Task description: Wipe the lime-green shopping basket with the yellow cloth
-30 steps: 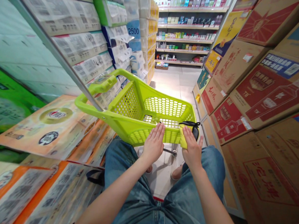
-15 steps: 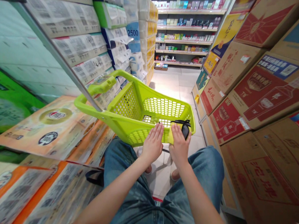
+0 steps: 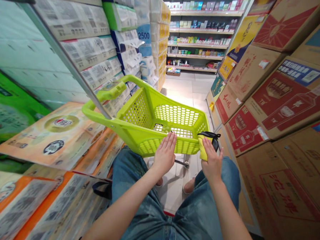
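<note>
A lime-green shopping basket cart stands side-on in front of my knees, with a perforated wall and floor. My left hand rests on its near side, fingers stretched out flat over the rim and wall. At the near right corner of the basket, my right hand presses a yellow cloth with black edging against the outside. Its fingers lie over the cloth, which partly hides beneath them. A metal pole rises from the cart's handle end toward the upper left.
Cardboard cartons are stacked close on my right. To the left are paper-pack stacks and an orange printed box. Shelves of small goods stand at the aisle's far end, beyond the tiled floor.
My right hand has slid to the right along the basket's side with the yellow cloth, reaching the corner. My left hand has stayed in place on the basket.
</note>
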### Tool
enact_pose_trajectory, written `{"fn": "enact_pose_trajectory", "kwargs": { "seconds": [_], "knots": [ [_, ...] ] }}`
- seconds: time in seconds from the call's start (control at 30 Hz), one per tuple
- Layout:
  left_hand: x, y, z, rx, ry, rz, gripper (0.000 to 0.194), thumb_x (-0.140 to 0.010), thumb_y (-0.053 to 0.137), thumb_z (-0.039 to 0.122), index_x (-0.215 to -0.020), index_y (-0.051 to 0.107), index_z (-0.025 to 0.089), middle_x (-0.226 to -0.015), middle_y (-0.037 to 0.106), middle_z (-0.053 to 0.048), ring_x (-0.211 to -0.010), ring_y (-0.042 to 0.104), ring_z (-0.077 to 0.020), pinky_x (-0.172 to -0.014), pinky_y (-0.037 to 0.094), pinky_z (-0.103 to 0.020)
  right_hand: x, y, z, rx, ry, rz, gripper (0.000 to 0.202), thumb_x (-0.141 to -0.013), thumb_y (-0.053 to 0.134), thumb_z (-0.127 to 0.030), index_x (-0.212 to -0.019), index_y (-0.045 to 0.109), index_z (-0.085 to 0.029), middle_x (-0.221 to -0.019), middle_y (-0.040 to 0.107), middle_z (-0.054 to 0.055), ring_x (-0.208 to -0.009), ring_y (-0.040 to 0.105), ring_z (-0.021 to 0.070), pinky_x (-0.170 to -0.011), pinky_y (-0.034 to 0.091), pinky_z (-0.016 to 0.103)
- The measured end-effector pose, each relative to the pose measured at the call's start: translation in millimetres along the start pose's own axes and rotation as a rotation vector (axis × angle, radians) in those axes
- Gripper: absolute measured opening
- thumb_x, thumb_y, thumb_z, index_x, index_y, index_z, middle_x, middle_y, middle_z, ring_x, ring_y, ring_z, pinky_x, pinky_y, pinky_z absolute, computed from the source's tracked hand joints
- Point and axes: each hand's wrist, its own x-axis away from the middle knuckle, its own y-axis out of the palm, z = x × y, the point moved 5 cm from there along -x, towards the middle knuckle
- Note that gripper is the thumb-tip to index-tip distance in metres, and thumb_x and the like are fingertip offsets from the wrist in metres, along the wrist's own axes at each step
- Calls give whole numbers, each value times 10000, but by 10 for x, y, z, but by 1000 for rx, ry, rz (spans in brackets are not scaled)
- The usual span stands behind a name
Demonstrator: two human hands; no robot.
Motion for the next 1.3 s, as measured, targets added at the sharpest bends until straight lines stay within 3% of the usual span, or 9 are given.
{"fn": "enact_pose_trajectory", "kwargs": {
  "seconds": [0.17, 0.4, 0.5, 0.63, 0.8, 0.9, 1.0, 1.2, 1.3],
  "knots": [
    [-9, 3, 5, 10, -6, 6, 794, -843, 417, 139, -1588, 149, 67, -1679, 153, -84, -1563, 54, -198, -1273, 195, -398, 3, 4, 24, -5, 139, 62, 801, -743, 380, -79, -1531, 375, -218, -1567, 454, 97, -1461, 405, 226, -1239, 37, 599],
    [-19, -37, 13, 40, -18, -2, 659, -950, 379, 215, -1573, 227, 64, -1663, 212, -107, -1557, 133, -220, -1264, 227, -412, -145, 286, -917, -2, -68, -18, 809, -704, 432, -60, -1503, 422, -186, -1553, 475, 93, -1470, 385, 206, -1255, -24, 521],
    [-15, -37, 1, 36, -6, -15, 644, -950, 380, 207, -1566, 256, 66, -1661, 221, -100, -1554, 154, -224, -1264, 230, -409, -151, 310, -1047, 1, -141, -38, 783, -726, 431, -63, -1496, 431, -201, -1549, 482, 82, -1459, 402, 190, -1256, -44, 499],
    [-11, -36, -5, 26, -12, 27, 625, -995, 331, 251, -1586, 202, 92, -1667, 206, -77, -1557, 138, -206, -1263, 235, -403, -83, 205, -755, -18, -171, -57, 810, -736, 407, -50, -1521, 389, -248, -1573, 452, 53, -1465, 396, 165, -1254, -50, 499],
    [-13, -24, 6, 24, -12, 42, 627, -1026, 311, 302, -1597, 154, 95, -1666, 210, -79, -1558, 132, -205, -1269, 222, -398, 8, 23, -72, -69, 3, -8, 832, -714, 382, -45, -1516, 400, -266, -1580, 441, 56, -1480, 379, 185, -1247, 15, 566],
    [-16, -24, 9, 35, -14, 43, 630, -1024, 312, 299, -1598, 147, 96, -1661, 226, -88, -1555, 149, -211, -1264, 232, -403, 23, 3, 83, -70, 92, 21, 851, -697, 377, -51, -1522, 391, -260, -1570, 455, 64, -1479, 379, 208, -1235, 58, 607],
    [-19, -25, 10, 42, -23, 43, 624, -1015, 316, 278, -1591, 172, 89, -1661, 226, -92, -1554, 158, -215, -1261, 234, -407, -17, 70, -117, -41, 108, 42, 846, -695, 385, -54, -1522, 397, -235, -1569, 455, 75, -1479, 378, 218, -1240, 73, 590],
    [-15, -29, 2, 38, -11, 13, 621, -975, 341, 227, -1568, 249, 66, -1663, 220, -95, -1557, 141, -222, -1263, 215, -400, -140, 308, -944, -61, -103, -2, 815, -689, 420, -43, -1486, 454, -212, -1546, 489, 68, -1467, 395, 192, -1261, -2, 500],
    [-13, -34, -4, 25, -1, 7, 622, -968, 344, 214, -1567, 258, 69, -1661, 227, -92, -1555, 149, -219, -1262, 222, -400, -139, 302, -1023, -88, -177, -20, 785, -716, 428, -52, -1482, 457, -219, -1542, 495, 63, -1456, 413, 177, -1258, -50, 477]
  ]
}}
